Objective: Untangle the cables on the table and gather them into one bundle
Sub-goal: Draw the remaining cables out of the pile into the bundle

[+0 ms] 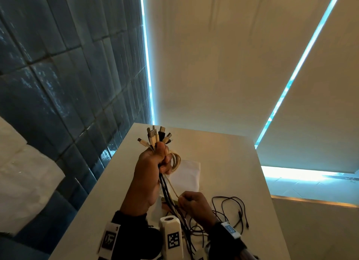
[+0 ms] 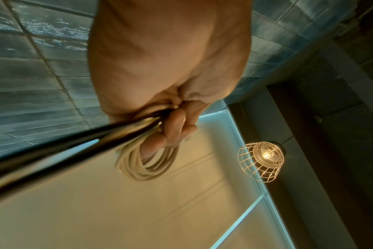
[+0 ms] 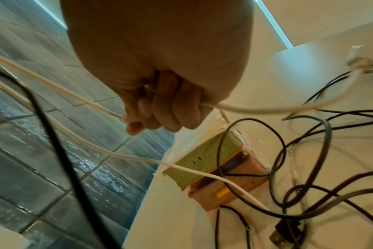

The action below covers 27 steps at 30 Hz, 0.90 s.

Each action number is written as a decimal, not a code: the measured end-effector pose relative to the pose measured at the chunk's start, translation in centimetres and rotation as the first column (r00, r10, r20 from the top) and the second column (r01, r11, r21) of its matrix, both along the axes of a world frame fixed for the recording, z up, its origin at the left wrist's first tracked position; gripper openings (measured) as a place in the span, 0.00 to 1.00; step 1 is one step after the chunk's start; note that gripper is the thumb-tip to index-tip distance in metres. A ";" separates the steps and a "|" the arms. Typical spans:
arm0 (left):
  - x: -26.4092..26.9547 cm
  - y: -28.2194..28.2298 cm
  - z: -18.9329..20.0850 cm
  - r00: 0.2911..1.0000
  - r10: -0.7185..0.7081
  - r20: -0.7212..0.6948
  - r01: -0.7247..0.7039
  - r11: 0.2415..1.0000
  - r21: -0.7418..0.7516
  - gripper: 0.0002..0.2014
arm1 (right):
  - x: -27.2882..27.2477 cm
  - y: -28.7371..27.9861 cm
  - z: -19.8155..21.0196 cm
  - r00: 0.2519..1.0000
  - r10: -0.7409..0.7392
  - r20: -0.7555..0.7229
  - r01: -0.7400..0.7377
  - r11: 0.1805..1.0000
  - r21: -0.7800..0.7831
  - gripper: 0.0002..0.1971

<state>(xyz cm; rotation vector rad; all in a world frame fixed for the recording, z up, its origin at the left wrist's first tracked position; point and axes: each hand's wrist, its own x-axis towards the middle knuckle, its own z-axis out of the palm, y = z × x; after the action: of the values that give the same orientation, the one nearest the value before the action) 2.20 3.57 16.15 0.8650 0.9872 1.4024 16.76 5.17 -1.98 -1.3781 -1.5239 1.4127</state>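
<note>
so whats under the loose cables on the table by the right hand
Under the dark cables lie a white plastic bag and a green and tan box on the table. The box's underside and contents are hidden.

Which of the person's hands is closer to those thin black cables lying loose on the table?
Right. The right hand is low, just beside the loose black cables on the table; the left hand is raised above it, gripping the plug ends.
</note>
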 end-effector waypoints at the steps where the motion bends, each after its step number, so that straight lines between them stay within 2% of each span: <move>1: 0.0 0.0 0.0 1.000 -0.001 -0.013 0.001 1.000 0.000 0.17 | 0.1 0.0 -0.4 1.000 -0.004 0.025 0.005 1.000 -0.010 0.15; 4: -0.3 0.0 -0.2 0.998 -0.007 -0.062 0.006 1.000 -0.015 0.17 | 0.3 -0.1 -0.8 0.992 -0.032 0.125 0.037 0.999 -0.036 0.17; 7: -0.6 0.3 -0.7 0.987 -0.032 -0.157 0.020 0.997 -0.075 0.17 | 0.6 0.2 0.5 0.977 -0.135 0.162 0.139 0.990 -0.015 0.14; 9: -0.7 0.4 -1.0 0.980 -0.027 -0.196 0.003 0.993 -0.120 0.17 | 0.5 0.5 2.5 0.970 -0.231 0.081 0.230 0.973 0.025 0.11; 12: -0.5 0.5 -1.1 0.976 -0.009 -0.216 -0.028 0.986 -0.166 0.18 | -0.2 0.7 6.8 0.939 -0.294 -0.177 0.306 0.951 0.042 0.09; 14: -0.3 0.5 -1.0 0.982 0.014 -0.188 -0.051 0.980 -0.192 0.17 | -0.8 0.5 9.8 0.919 -0.266 -0.291 0.301 0.950 0.084 0.08; 16: -0.2 0.4 -0.8 0.992 0.038 -0.120 -0.064 0.973 -0.220 0.15 | -1.4 -0.1 12.1 0.916 -0.209 -0.343 0.280 0.945 0.171 0.08; 20: -0.1 0.1 -0.9 0.981 0.047 -0.186 -0.088 0.973 -0.215 0.12 | -2.4 -1.6 14.5 0.916 -0.080 -0.392 0.201 0.939 0.279 0.09; 21: -0.1 0.0 -0.9 0.986 0.054 -0.158 -0.088 0.972 -0.219 0.12 | -2.6 -1.9 14.8 0.918 -0.051 -0.394 0.176 0.942 0.287 0.09; 23: -0.2 0.0 -0.8 0.997 0.066 0.031 -0.057 0.972 -0.226 0.13 | -2.7 -2.2 14.8 0.917 -0.007 -0.398 0.127 0.952 0.277 0.09; 25: -0.3 0.0 -0.7 0.967 0.065 0.247 -0.016 0.980 -0.197 0.12 | -2.6 -2.5 14.5 0.918 0.039 -0.396 0.062 0.969 0.240 0.09; 27: -0.3 0.1 -0.8 0.939 0.051 0.341 -0.005 0.991 -0.135 0.10 | -2.4 -2.9 14.2 0.915 0.076 -0.395 0.003 0.981 0.195 0.09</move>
<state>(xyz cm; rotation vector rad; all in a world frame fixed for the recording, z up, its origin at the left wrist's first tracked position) 1.86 3.67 15.34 0.4857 0.8137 1.4355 14.34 2.23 12.19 -0.8793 -1.3746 1.4232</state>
